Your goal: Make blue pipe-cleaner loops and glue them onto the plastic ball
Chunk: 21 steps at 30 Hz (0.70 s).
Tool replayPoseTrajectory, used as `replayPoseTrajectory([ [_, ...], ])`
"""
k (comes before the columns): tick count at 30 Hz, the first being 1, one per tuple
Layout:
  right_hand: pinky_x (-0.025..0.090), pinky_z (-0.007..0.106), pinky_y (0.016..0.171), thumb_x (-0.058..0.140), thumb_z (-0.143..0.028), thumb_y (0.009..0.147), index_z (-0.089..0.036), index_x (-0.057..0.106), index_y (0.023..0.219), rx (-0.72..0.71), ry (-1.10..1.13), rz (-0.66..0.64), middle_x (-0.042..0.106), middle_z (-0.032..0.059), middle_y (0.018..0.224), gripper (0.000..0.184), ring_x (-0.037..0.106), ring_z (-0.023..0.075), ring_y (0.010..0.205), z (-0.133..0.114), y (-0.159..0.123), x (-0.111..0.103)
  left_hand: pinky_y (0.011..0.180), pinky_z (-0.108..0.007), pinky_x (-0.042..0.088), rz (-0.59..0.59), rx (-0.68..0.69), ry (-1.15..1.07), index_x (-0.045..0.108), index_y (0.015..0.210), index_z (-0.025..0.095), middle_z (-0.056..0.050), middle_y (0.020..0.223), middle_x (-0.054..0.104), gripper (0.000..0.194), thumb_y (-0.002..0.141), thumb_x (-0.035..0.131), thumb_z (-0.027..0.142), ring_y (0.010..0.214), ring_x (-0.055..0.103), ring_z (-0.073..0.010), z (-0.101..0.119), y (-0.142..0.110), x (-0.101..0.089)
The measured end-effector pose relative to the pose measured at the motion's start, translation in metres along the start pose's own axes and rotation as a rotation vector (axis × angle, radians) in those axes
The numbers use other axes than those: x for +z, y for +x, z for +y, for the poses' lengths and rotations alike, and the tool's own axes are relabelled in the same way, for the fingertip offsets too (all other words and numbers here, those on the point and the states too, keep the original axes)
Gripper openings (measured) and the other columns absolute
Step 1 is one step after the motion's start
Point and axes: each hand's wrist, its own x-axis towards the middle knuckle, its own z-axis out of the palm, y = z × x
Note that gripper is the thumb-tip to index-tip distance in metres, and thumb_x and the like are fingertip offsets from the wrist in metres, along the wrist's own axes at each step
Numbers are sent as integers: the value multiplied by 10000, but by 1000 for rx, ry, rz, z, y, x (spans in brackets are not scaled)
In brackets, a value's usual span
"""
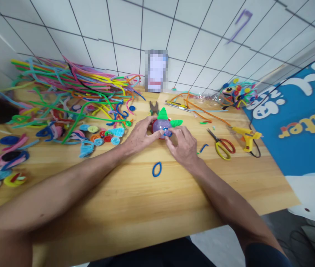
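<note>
Both hands are at a round purple craft piece (159, 125) with a red edge and two green pointed leaf shapes (162, 114) standing out at its far side. My left hand (144, 136) is closed on the piece's left side, its thumb on the front. My right hand (182, 144) pinches at the front right, where a small blue bit (166, 131) shows at the fingertips. A blue pipe-cleaner loop (156, 169) lies on the table nearer to me. Just behind the piece are pliers (154, 106) with dark jaws.
Colourful pipe cleaners (90, 83) are heaped at the back left, with several coiled pieces in front. To the right lie scissors (222, 146), a yellow glue gun (246, 138) and a cutter knife (177, 105). A phone (156, 70) leans on the tiled wall.
</note>
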Motion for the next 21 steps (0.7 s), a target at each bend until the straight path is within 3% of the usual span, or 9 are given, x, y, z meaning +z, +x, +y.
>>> replayPoseTrajectory([
  [14,630,426,895,659,-217,982,-240,675,1182,77,82,-49,742,116,1078,201,719,278,1020,0,-1,1,1005,-399,589,12,28,-28,605,1315,196,-94,1249,759,481,922,699,457,1115,715,-253,-3,0,1],
  [21,636,403,853,647,-204,997,-225,669,1179,20,50,-6,735,113,1038,185,722,270,989,-1,-1,0,1012,-409,583,10,22,-46,605,1323,199,-97,1262,750,488,922,702,460,1120,707,-257,-3,-1,2],
])
